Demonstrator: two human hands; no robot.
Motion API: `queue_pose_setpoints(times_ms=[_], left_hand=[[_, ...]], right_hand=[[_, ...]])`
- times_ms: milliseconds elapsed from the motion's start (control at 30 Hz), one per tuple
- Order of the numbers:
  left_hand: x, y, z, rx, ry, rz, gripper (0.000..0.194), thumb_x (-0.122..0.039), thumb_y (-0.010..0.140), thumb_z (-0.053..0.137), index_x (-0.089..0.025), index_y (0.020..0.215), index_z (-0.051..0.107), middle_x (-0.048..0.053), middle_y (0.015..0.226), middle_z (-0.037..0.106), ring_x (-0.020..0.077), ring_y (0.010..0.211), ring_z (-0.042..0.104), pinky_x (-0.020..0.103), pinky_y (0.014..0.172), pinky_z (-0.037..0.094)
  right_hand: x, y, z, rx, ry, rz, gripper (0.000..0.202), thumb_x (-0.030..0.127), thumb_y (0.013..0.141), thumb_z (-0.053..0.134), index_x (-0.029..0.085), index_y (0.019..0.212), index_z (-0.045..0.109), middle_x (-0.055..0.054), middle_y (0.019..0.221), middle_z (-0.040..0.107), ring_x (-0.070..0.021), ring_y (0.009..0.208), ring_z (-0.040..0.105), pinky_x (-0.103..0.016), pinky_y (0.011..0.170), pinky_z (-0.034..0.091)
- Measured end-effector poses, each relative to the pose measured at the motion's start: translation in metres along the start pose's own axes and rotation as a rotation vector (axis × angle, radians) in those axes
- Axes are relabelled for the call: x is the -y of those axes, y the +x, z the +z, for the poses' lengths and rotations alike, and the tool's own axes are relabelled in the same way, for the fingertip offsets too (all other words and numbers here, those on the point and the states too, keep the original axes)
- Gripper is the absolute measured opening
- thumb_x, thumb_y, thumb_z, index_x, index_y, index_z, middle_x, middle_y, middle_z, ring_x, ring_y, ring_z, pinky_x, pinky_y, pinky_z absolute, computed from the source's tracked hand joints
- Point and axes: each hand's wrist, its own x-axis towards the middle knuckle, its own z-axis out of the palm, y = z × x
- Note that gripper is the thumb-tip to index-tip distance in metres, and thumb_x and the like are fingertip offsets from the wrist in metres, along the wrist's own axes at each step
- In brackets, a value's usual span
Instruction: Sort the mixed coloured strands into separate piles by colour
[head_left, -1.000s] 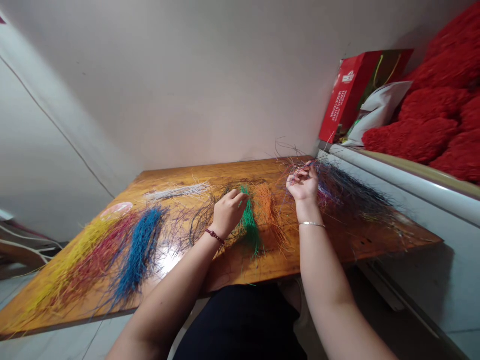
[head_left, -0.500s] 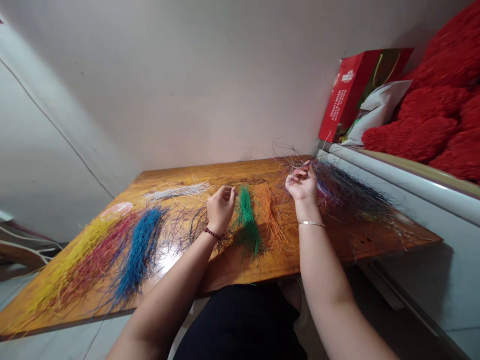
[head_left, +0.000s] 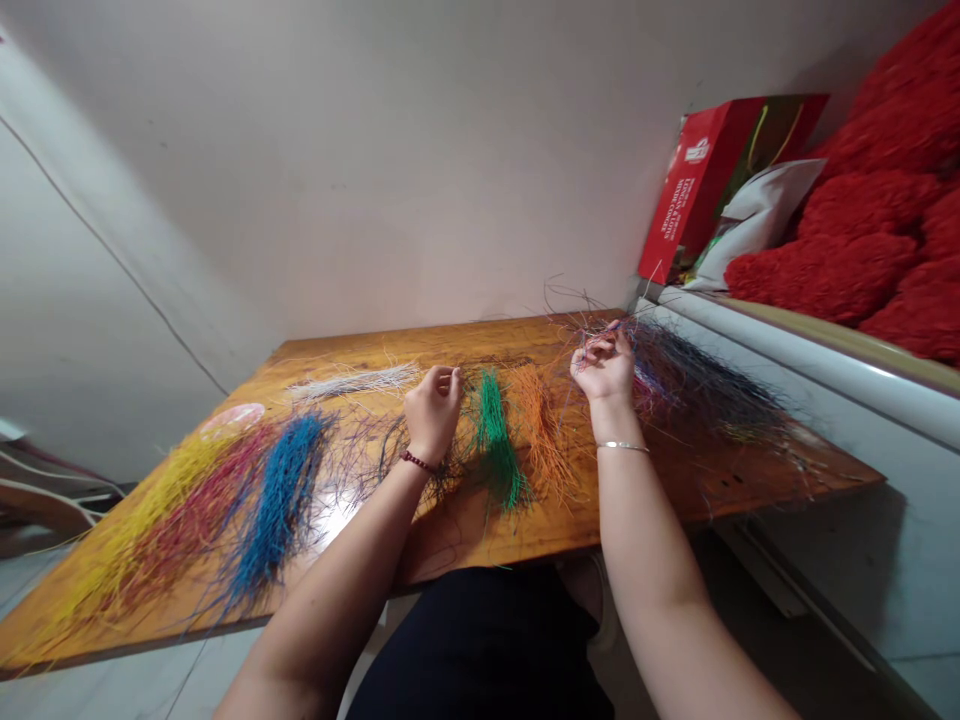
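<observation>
My right hand (head_left: 604, 368) is closed, palm up, around a loose tangle of thin mixed-colour strands (head_left: 581, 305) at the table's back right. Its ends stick out past my fingers. Left of it, my left hand (head_left: 433, 412) hovers over the table with thumb and fingers pinched together; whatever is between them is too small to make out. Between my hands lie a green strand bundle (head_left: 495, 435) and an orange strand bundle (head_left: 538, 420). Dark loose strands (head_left: 390, 450) lie beneath my left hand, and a white strand bundle (head_left: 356, 382) lies behind it.
Blue (head_left: 279, 505), red (head_left: 214, 495) and yellow strand bundles (head_left: 142, 520) lie on the wooden table (head_left: 465, 545) at left. A dark strand heap (head_left: 720, 375) covers its right end. Beyond stand a red box (head_left: 686, 195) and red fluffy items (head_left: 862, 230) on a ledge.
My left hand has shifted slightly left, away from the green bundle, still pinched. My right hand stays in place with the tangle.
</observation>
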Motion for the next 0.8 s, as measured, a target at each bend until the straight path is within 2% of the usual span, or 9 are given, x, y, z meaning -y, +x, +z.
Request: queue_pose_setpoints(times_ms=[233,500,800], left_hand=[[-0.0044,-0.0016,0.0007,0.005,0.094,0.049,0.027,-0.047,0.093,0.053,-0.024,0.09,0.067,0.003,0.083,0.073,0.0173,0.074,0.068,0.025,0.067,0.045],[-0.0056,-0.0058,0.004,0.191,0.131,0.116,0.023,-0.044,0.091,0.056,-0.025,0.087,0.067,0.001,0.085,0.074,0.0171,0.077,0.069,0.024,0.063,0.043],[-0.0104,-0.0084,0.0026,0.292,0.218,0.162,0.024,-0.044,0.092,0.054,-0.024,0.09,0.068,0.002,0.082,0.073,0.0156,0.072,0.065,0.023,0.06,0.037]], right_hand=[[-0.0004,0.0001,0.0,0.011,0.06,0.0,0.013,0.024,0.093,0.052,0.024,0.083,0.06,0.012,0.058,0.06,-0.0017,0.042,0.053,-0.017,0.041,0.035],[-0.0003,0.0009,-0.0003,-0.003,0.051,0.016,0.014,0.026,0.094,0.052,0.024,0.083,0.061,0.012,0.055,0.058,-0.0023,0.041,0.051,-0.018,0.04,0.034],[-0.0006,0.0014,-0.0007,-0.005,0.062,0.02,0.013,0.026,0.093,0.054,0.023,0.082,0.061,0.012,0.055,0.058,-0.0017,0.042,0.052,-0.018,0.04,0.033]])
